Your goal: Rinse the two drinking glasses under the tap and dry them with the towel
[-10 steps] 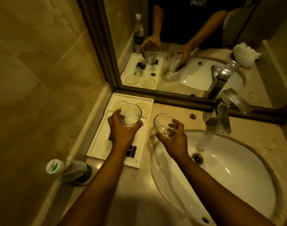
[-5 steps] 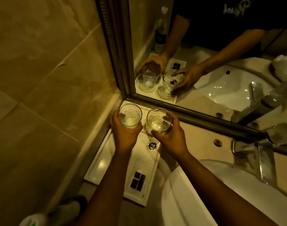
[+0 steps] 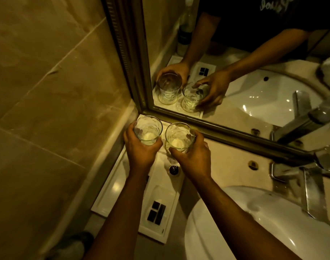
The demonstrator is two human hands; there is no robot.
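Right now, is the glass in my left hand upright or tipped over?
Upright. The left glass shows its open rim facing up and its base below, gripped by the left hand over the white tray.

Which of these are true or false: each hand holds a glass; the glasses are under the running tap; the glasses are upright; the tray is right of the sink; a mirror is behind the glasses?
1. Each hand holds a glass. True: left hand grips the left glass, right hand the right glass.
2. The glasses are under the running tap. False: they are over the tray, away from the tap; no water shows.
3. The glasses are upright. True.
4. The tray is right of the sink. False: it is left of the sink.
5. A mirror is behind the glasses. True.
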